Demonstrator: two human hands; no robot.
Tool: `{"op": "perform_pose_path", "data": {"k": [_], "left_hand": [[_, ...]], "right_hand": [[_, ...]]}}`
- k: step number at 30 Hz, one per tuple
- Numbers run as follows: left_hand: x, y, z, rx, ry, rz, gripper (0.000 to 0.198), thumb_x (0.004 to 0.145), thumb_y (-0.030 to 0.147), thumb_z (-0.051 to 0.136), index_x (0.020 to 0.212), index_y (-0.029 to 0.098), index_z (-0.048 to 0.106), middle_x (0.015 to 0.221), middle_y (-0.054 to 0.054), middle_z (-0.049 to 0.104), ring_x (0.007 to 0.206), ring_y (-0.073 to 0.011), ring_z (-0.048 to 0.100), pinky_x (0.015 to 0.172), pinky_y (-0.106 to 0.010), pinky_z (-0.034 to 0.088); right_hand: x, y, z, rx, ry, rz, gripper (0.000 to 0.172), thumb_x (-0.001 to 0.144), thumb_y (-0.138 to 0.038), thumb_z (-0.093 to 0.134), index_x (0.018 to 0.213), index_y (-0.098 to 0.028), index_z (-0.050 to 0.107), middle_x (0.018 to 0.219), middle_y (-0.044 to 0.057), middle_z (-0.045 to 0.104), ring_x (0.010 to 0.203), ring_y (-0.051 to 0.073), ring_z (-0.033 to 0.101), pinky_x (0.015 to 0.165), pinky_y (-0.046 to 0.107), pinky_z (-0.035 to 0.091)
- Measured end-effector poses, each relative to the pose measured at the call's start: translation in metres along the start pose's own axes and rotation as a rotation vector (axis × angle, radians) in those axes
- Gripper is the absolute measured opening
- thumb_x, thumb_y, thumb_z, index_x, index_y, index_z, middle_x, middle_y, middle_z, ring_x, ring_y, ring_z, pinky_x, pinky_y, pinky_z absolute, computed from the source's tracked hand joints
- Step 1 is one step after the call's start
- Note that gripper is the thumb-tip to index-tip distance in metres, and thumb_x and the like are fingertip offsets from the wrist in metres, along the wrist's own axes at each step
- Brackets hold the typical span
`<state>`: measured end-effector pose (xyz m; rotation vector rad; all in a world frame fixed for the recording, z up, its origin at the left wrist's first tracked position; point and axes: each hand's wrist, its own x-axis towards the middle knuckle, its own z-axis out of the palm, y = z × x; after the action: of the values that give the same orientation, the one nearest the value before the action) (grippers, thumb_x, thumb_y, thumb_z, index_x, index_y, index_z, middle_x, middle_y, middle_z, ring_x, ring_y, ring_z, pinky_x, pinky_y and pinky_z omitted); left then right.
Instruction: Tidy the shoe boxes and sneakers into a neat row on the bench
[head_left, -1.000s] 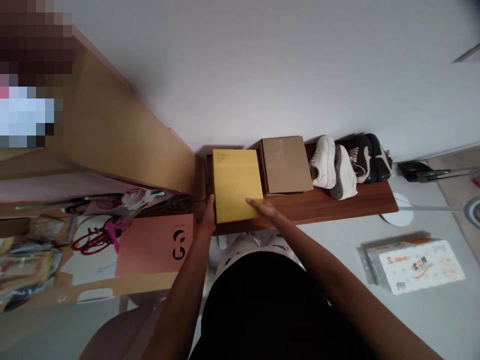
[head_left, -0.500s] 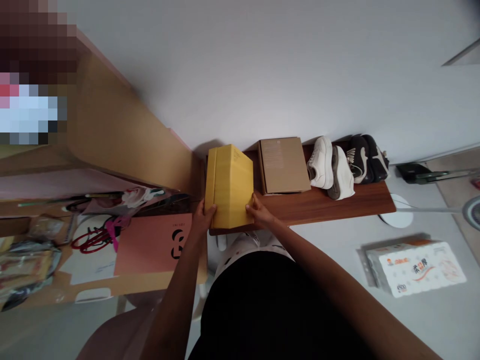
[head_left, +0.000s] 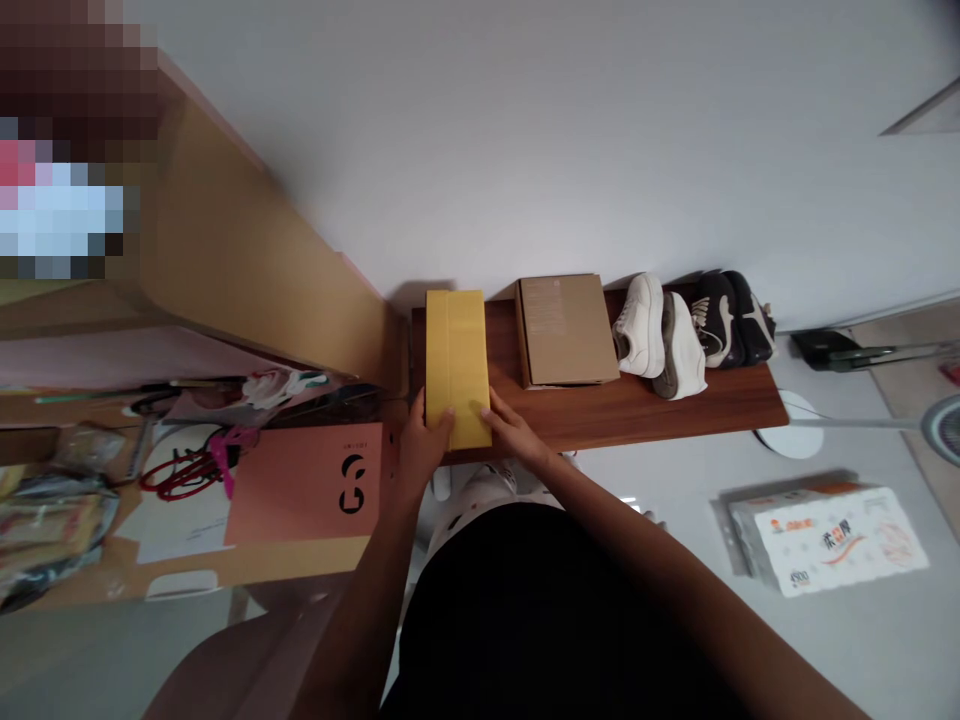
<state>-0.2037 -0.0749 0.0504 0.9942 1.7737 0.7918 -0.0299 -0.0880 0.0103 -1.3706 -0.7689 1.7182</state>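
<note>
Both hands grip the yellow box (head_left: 466,360), one at each side of its near end. The left hand (head_left: 429,435) is closed on the left edge, its thumb laid over the top face and its fingers down the side. The right hand (head_left: 516,430) is closed on the right edge, thumb near the upper corner, fingers against the side. The box is over the left part of the wooden bench (head_left: 555,410), a narrow face turned up and its long side running from the person toward the wall (head_left: 562,150); whether its underside touches the bench cannot be told. To its right, with a gap between, the brown box (head_left: 571,332) lies on the bench. Just beside that are two white shoes (head_left: 642,325), then two black shoes (head_left: 718,315) at the right end. On the left, a desk (head_left: 300,562) bears a pink bag (head_left: 281,490) with black print, a red cord (head_left: 180,472) and some clear plastic packets (head_left: 52,525). A white paper pack (head_left: 840,545) is on the floor (head_left: 694,470) to the right, near a round white base (head_left: 791,440) with a pole. The person's black top (head_left: 525,620) fills the bottom middle.
</note>
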Motion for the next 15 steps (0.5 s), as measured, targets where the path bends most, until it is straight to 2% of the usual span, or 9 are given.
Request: {"op": "perform_pose_path", "data": {"k": [4, 9, 13, 15], "left_hand": [[0.007, -0.008, -0.002, -0.044, 0.002, -0.005, 0.060, 0.084, 0.039, 0.074, 0.140, 0.027, 0.059, 0.138, -0.010, 0.064, 0.137, -0.0316, 0.052, 0.116, -0.041, 0.038], [0.039, -0.028, 0.001, -0.082, 0.030, -0.043, 0.041, 0.095, 0.047, 0.058, 0.127, 0.023, 0.067, 0.144, -0.009, 0.061, 0.144, -0.0270, 0.045, 0.122, -0.039, 0.031], [0.070, -0.047, 0.018, -0.138, 0.033, -0.137, 0.036, 0.093, 0.043, 0.060, 0.120, 0.020, 0.069, 0.135, -0.012, 0.066, 0.141, -0.0270, 0.050, 0.120, -0.040, 0.036], [0.079, -0.055, 0.027, -0.213, -0.036, -0.172, 0.039, 0.093, 0.047, 0.058, 0.120, 0.019, 0.069, 0.127, -0.012, 0.071, 0.135, -0.0281, 0.056, 0.114, -0.042, 0.044]], "right_hand": [[-0.007, -0.007, -0.001, -0.047, 0.005, -0.025, 0.077, 0.084, -0.058, 0.069, 0.152, -0.028, 0.047, 0.147, 0.002, 0.059, 0.142, 0.025, 0.049, 0.117, 0.042, 0.042], [-0.011, -0.007, -0.019, -0.097, 0.024, -0.103, 0.081, 0.085, -0.062, 0.066, 0.155, -0.028, 0.042, 0.159, 0.002, 0.045, 0.149, 0.023, 0.039, 0.122, 0.040, 0.033], [-0.015, -0.006, -0.035, -0.098, 0.035, -0.171, 0.085, 0.089, -0.061, 0.062, 0.160, -0.028, 0.030, 0.162, 0.003, 0.039, 0.150, 0.020, 0.037, 0.125, 0.041, 0.026], [-0.017, -0.007, -0.040, -0.125, 0.052, -0.200, 0.085, 0.089, -0.060, 0.062, 0.161, -0.030, 0.028, 0.164, 0.001, 0.035, 0.152, 0.019, 0.033, 0.127, 0.041, 0.022]]}}
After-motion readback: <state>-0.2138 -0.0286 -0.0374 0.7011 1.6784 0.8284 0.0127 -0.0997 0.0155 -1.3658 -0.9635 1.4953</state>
